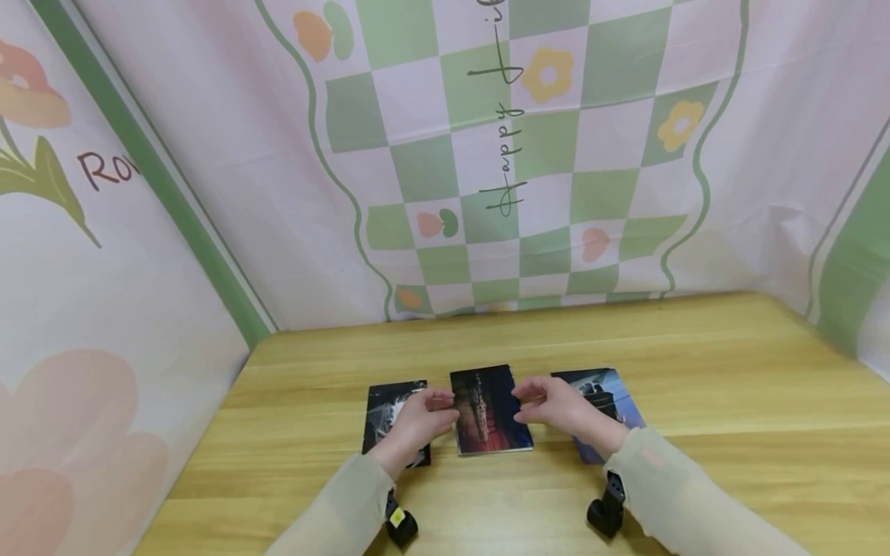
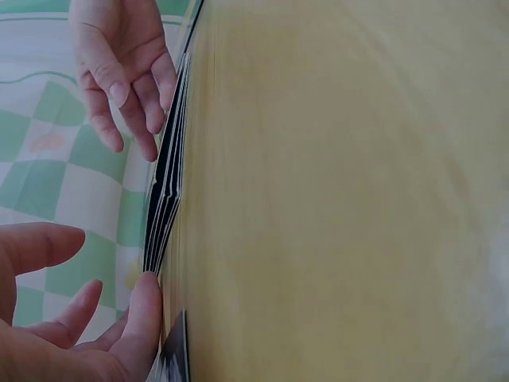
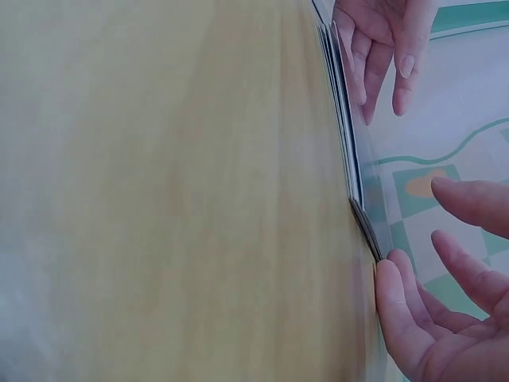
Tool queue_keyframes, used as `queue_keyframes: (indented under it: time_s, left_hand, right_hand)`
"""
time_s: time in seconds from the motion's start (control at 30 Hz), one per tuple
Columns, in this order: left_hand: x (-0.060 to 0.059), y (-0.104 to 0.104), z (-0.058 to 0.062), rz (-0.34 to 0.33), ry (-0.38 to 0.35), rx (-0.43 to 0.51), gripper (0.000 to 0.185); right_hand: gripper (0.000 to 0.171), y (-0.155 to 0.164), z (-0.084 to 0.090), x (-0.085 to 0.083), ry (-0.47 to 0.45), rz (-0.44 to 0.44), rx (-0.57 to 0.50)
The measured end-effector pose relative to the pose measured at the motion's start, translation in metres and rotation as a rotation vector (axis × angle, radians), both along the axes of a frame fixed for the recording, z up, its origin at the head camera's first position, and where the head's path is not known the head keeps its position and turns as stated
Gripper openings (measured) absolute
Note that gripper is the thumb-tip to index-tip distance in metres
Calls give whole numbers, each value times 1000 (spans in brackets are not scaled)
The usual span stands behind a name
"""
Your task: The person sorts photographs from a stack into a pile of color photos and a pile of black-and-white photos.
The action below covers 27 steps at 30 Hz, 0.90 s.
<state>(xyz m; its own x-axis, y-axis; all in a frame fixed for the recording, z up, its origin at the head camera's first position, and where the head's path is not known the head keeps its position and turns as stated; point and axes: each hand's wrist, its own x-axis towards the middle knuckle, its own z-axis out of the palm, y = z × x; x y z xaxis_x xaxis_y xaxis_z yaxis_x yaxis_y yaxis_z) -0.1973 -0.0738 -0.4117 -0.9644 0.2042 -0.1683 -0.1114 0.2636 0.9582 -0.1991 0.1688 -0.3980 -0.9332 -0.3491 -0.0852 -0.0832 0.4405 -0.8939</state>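
Observation:
In the head view a stack of dark picture cards [image 1: 492, 413] lies on the table between my two hands, its top card dark with red at the bottom. My left hand [image 1: 417, 423] is at its left edge, thumb and fingers apart. At the right edge is my right hand [image 1: 562, 409], its fingers extended. Both wrist views show several thin layers in the stack [image 2: 167, 179], with fingertips of each hand right at its edge. The left hand partly covers another dark picture card [image 1: 382, 409]; a blue and black picture card [image 1: 608, 392] lies partly under the right forearm.
All the cards lie on a wooden table [image 1: 313, 401]. A printed cloth [image 1: 487, 170] with green checks and flowers hangs behind it, and another cloth [image 1: 104, 293] hangs on the left. Each wrist carries a small black camera [image 1: 606, 510].

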Motion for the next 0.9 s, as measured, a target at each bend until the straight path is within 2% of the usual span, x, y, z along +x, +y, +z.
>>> queue_keyframes:
  time_s: [0.2,0.5,0.7,0.9]
  left_hand:
    - [1,0,3,-5,11,5,37]
    - [4,0,5,-7,9,12,37]
    - [4,-1,4,-2,5,16,37]
    - [3,1,3,3,23,21,37]
  right_hand:
    - [38,-1,-1,0,-23,-23,3]
    - [37,-1,0,1,-12,-23,7]
    - [37,0,-1,1,-7,-16,-4]
    - [37,0,-1,0,-36,-51,-14]
